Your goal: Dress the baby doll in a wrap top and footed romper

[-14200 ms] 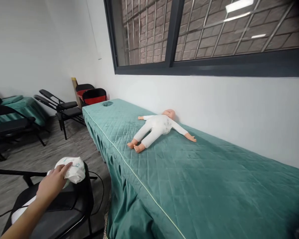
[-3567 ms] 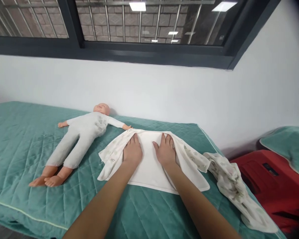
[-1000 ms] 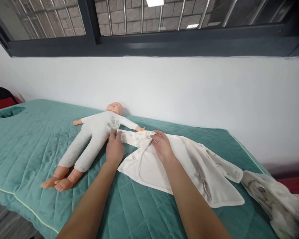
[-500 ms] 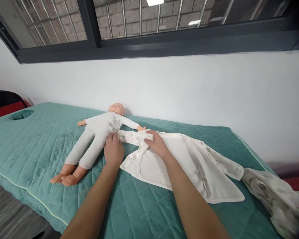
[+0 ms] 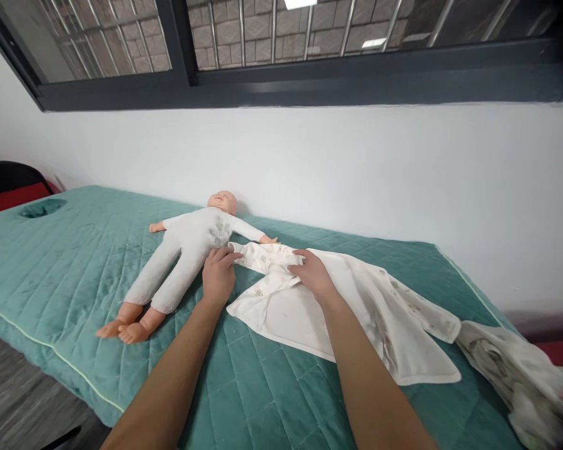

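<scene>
Fingers of the left hand (image 5: 218, 276) pinch the cuff (image 5: 236, 250) of the white shirt (image 5: 296, 315); the right hand (image 5: 316, 275) pinches its sleeve (image 5: 260, 252) near the shoulder. Sleeve lies crosswise between them, left hand nearer the doll (image 5: 187, 240).

Bed (image 5: 89, 262): green quilted cover (image 5: 263, 387), pale piping (image 5: 54, 350) along near edge, round hole (image 5: 43, 208) toward left end. On it: doll (image 5: 187, 234), face up; white shirt (image 5: 281, 315), spread to its right; crumpled printed cloth (image 5: 520, 375) at the shirt's right sleeve end.
</scene>
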### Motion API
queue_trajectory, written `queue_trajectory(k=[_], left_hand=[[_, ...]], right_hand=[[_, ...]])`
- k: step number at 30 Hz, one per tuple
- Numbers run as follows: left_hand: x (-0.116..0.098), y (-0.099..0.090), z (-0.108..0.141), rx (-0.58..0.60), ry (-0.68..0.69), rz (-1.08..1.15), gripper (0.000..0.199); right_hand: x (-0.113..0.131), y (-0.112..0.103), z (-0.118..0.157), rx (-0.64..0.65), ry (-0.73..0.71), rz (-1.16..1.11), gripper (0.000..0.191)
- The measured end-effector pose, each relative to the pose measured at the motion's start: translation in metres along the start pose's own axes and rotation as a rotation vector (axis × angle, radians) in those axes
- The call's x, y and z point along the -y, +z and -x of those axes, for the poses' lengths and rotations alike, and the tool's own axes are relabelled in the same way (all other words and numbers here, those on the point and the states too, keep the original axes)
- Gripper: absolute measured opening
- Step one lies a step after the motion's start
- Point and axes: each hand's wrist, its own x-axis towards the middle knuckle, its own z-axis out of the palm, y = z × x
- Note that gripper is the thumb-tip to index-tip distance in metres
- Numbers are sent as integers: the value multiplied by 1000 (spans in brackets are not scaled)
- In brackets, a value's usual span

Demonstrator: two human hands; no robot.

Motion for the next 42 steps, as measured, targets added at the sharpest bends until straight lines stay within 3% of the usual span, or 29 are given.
queue_trajectory(k=[6,12,15,21,24,27,30,33,35,38,42], left_hand=[[-2,-3,-1,67,-204,32,41],[-7,-5,-2,40,-268,48,55],[-9,-5,-3,24,-311,35,49],[-26,-18,4,-71,-276,117,32],[-43,-31,21,86,-290,263,28],[-59,-49,46,274,-210,350,26],[-68,-65,68,368,-91,328,32],[-68,-70,81,414,-17,237,50],[-65,-68,84,401,-10,173,54],[-62,-63,83,333,-49,100,44],[-77,-65,78,269,-37,94,32]], right_hand=[[-9,-2,-8,-32,-25,-6,41],[-16,1,-13,-117,-59,63,43],[-17,1,-13,-172,-71,103,47],[-11,3,-10,-180,-115,150,50],[-7,6,-7,-165,-130,163,49],[-6,5,-6,-181,-125,158,50],[-8,2,-7,-218,-107,123,49],[-11,0,-8,-251,-75,46,46],[-12,0,-8,-251,-53,-36,45],[-12,3,-8,-201,-37,-197,47],[-12,5,-8,-152,-43,-358,50]])
